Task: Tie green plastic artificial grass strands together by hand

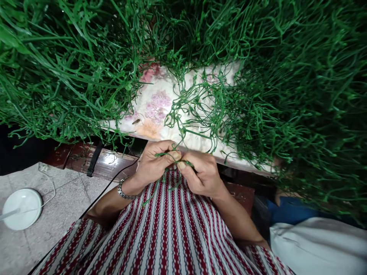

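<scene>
Thin green plastic-looking stems [149, 198] are pinched between my two hands, just in front of the table's near edge. My left hand [156, 162], with a metal bracelet at the wrist, grips them between thumb and forefinger. Against its thumb, my right hand [200, 172] pinches the same stems. Some strands hang down over the striped red and white garment. Beyond the hands, a loose tangle of green stems [197, 105] lies on the flower-patterned white cloth [157, 103].
Large heaps of green foliage [57, 76] and stems [295, 84] flank the cloth. A round white object [22, 209] stands on the tiled floor at left. White fabric [315, 244] shows at lower right. A black cable [110, 183] passes my left forearm.
</scene>
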`<state>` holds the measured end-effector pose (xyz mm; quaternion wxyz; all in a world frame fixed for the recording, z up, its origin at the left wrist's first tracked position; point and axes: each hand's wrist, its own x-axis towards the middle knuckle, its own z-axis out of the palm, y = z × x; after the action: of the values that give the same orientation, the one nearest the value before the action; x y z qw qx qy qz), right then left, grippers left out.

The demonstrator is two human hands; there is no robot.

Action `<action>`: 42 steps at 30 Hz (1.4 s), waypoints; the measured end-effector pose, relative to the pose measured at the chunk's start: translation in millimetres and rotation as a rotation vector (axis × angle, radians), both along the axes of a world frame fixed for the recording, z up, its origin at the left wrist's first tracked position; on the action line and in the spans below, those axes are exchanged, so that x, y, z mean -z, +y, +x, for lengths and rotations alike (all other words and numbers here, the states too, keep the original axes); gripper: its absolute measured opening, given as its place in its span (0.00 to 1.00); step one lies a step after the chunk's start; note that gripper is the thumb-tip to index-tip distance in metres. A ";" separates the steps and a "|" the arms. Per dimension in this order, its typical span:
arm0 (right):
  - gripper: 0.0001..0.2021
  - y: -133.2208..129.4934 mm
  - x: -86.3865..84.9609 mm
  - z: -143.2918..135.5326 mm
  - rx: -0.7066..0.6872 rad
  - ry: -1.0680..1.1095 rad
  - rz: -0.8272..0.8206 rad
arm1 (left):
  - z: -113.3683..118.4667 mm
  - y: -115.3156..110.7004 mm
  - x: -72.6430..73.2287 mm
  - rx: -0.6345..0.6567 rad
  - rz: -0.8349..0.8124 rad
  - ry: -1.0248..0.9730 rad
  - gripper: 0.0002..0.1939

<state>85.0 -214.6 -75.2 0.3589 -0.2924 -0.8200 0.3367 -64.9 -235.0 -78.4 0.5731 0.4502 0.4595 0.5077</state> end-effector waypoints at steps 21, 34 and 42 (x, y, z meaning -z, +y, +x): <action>0.18 -1.7 0.0 2.1 0.084 0.316 -0.714 | 1.7 17.5 2.1 -0.209 0.109 -0.074 0.09; 0.18 -2.1 13.9 -14.0 -0.022 0.322 -0.595 | 5.9 9.0 8.7 -0.165 0.321 0.130 0.04; 0.10 3.9 13.9 -10.3 -0.118 0.097 -0.115 | 7.5 10.3 1.3 -0.118 -0.022 -0.336 0.09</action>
<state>74.7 -210.7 -89.1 0.3603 -0.2470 -0.7969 0.4173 -57.5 -224.7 -79.7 0.6160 0.3252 0.3883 0.6034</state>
